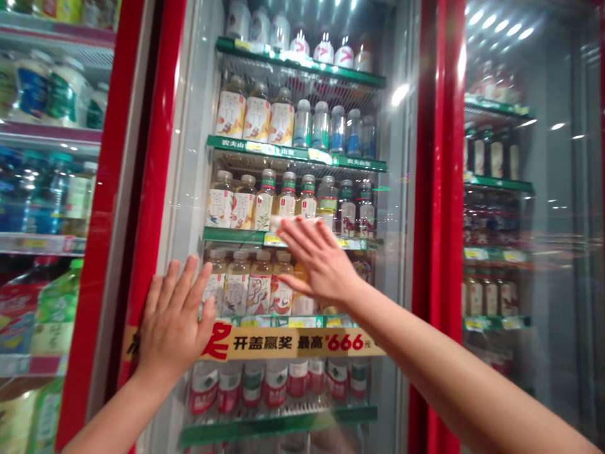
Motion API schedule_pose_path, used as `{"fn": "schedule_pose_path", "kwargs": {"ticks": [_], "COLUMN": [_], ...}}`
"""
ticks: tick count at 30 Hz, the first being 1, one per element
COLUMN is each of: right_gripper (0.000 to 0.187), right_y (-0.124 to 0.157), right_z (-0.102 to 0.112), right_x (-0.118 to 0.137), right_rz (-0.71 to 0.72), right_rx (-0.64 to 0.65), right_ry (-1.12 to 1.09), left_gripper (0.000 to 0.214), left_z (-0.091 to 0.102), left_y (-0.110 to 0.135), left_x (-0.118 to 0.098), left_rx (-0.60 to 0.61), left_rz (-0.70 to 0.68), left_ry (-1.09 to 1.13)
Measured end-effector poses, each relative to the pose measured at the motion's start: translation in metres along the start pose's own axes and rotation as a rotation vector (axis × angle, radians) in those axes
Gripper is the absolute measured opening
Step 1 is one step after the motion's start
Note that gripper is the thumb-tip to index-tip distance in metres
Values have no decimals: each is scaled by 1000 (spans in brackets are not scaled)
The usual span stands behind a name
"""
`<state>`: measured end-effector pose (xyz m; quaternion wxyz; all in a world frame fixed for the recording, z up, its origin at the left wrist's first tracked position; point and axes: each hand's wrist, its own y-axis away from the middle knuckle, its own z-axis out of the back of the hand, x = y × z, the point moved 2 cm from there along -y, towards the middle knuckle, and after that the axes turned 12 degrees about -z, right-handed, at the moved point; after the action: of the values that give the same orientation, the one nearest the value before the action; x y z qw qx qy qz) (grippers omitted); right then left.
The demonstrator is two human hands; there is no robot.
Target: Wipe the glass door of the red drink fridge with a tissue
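Observation:
My left hand (172, 315) lies flat with its fingers stretched at the left side of a glass cooler door (397, 265), by the red frame. Higher up and to the right, my right hand (321, 261) is spread against the same glass, fingers pointing up and left. Close to its fingertips is a small whitish patch; whether it is a cloth or a label behind the glass, I cannot tell. Behind the door stand rows of tea bottles (236, 287) on green-edged shelves. A yellow printed strip (302, 342) crosses the door below my hands.
To the left, another cooler section holds bottles (33, 88) behind a red upright (101, 208). A red frame (437, 221) separates this door from a further glass cooler (562, 252) on the right. Ceiling lights reflect in the glass.

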<state>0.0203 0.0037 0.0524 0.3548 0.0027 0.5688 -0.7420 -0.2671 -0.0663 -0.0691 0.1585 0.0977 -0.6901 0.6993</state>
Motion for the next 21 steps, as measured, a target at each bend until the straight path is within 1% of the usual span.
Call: {"fn": "schedule_pose_path", "kwargs": {"ticks": [1, 2, 3, 4, 5, 6, 7, 8, 9, 10, 12, 14, 16, 18, 20, 21], "right_gripper": [89, 88, 86, 87, 90, 93, 96, 99, 100, 101, 102, 101, 97, 90, 84, 81], "right_y": [2, 0, -6, -16, -31, -48, -66, -86, -105, -122, -149, -162, -159, -142, -115, -97], "right_z": [10, 20, 30, 39, 44, 47, 47, 44, 39, 32, 17, 3, -7, -12, -15, -17], "right_x": [-28, -60, -91, -117, -136, -145, -146, -137, -122, -101, -51, 1, 48, 84, 108, 114], "right_rz": [-140, -321, -499, -645, -756, -824, -852, -846, -815, -764, -622, -459, -318, -198, -92, -49], "right_rx": [-27, -73, -125, -173, -219, -258, -289, -313, -328, -336, -337, -323, -276, -190, -96, -60], "right_ry": [12, 22, 24, 21, 13, 3, -10, -23, -38, -53, -83, -90, -43, 39, 87, 81], "left_gripper": [82, 83, 83, 83, 83, 83, 83, 82, 82, 82, 82, 82, 82, 84, 88, 88], "left_z": [0, -1, -1, -2, -2, -2, -3, -3, -3, -3, -3, -3, -4, -4, -4, -4], "left_y": [0, 0, 0, -1, -1, -1, -1, -1, -1, -1, 0, 1, 2, 4, 5, 6], "left_x": [-1, -2, -3, -4, -4, -4, -4, -4, -4, -3, -3, -2, -1, 0, 1, 1], "left_rx": [3, 6, 8, 8, 6, 2, -2, -6, -10, -14, -20, -24, -18, -19, -21, -16], "left_rz": [3, 4, 3, 2, 1, 0, -2, -6, -11, -16, -14, -2, 7, -3, -22, -27], "left_ry": [-4, -8, -12, -16, -21, -25, -30, -35, -39, -41, -39, -35, -33, -37, -41, -40]}}
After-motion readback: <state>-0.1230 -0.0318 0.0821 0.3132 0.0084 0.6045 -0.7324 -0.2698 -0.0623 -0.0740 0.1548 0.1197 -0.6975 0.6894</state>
